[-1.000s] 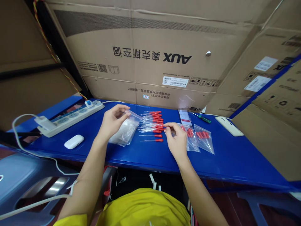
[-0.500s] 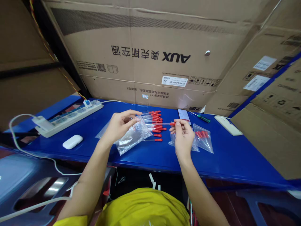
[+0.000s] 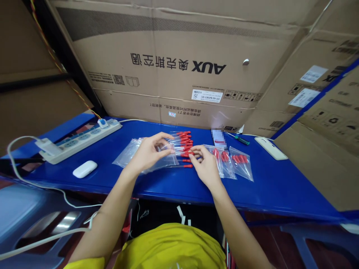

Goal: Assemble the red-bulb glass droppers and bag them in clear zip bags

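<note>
My left hand [image 3: 148,151] pinches the mouth of a clear plastic bag [image 3: 168,160] just above the blue table [image 3: 280,186]. My right hand [image 3: 204,164] is closed on a thin red-handled tool [image 3: 191,152] at the bag's opening. A loose row of the same red-handled tools [image 3: 184,142] lies on the table behind both hands. A stack of empty clear bags [image 3: 126,155] lies left of my left hand. Filled bags with red pieces [image 3: 239,164] lie right of my right hand.
A white power strip [image 3: 81,138] with a plugged charger and a white earbud case [image 3: 84,169] are on the left. A phone [image 3: 218,137], a green screwdriver [image 3: 241,140] and a white remote-like device [image 3: 270,148] lie at the back right. Cardboard boxes [image 3: 179,67] wall the table.
My right hand lifted a red-handled tool from the row and brought it left to the bag's mouth. My left hand lowered the bag toward the table.
</note>
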A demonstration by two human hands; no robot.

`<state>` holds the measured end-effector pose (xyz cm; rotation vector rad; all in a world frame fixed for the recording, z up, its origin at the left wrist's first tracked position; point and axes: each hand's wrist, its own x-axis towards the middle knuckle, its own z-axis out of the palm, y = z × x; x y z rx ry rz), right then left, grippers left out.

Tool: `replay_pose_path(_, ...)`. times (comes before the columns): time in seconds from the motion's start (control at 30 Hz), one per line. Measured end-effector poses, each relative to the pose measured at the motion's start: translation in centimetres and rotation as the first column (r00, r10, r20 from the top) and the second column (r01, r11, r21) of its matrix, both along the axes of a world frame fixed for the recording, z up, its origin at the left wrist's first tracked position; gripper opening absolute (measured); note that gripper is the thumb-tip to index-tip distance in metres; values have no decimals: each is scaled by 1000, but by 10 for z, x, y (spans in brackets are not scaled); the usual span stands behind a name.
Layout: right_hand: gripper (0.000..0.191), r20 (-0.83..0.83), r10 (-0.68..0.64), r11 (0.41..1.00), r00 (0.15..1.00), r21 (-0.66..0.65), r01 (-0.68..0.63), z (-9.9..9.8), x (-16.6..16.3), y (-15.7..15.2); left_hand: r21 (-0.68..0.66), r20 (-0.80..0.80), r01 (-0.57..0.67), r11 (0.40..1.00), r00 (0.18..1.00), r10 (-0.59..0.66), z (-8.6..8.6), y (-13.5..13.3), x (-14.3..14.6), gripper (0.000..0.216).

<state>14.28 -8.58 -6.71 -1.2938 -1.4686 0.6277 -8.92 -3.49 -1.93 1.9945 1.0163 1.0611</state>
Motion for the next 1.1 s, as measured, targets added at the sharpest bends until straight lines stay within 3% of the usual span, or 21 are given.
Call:
replay_pose_path(0.13,7,221,70,997,973,-46,-61,-2,-3,-2,-86,77,-12,996,997,19,-1,0,2,30)
replay_pose_path(0.27,12,401,70,998,913,-30,-63,-5,-2,-2,-187,85,49,981,996,-33,-4,-1,7,28)
replay_pose_path(0.4,13,557,45,999,829,-36,-30,-6,-2,-3,-118,10,88,989,996,-88,-7,-3,12,30)
replay_pose_path(0.57,12,610,27,999,792,-42,-2,-4,-4,-4,35,-215,131,991,969,-121,-7,-2,12,39)
replay_pose_path(0.7,12,511,-5,1000,859,12,-2,-1,-5,-5,118,-315,133,984,945,-90,-7,0,11,44)
replay_pose_path(0.83,21,147,100,995,984,-17,-98,4,-7,-6,191,-364,107,976,931,-31,-9,1,13,43)
replay_pose_path(0.93,21,-24,179,983,984,-44,-179,7,-10,-8,223,-402,120,967,915,-21,-10,0,15,45)
replay_pose_path(1.1,15,-38,260,964,965,-56,-262,9,-13,-10,283,-451,110,953,892,31,-9,-3,18,50)
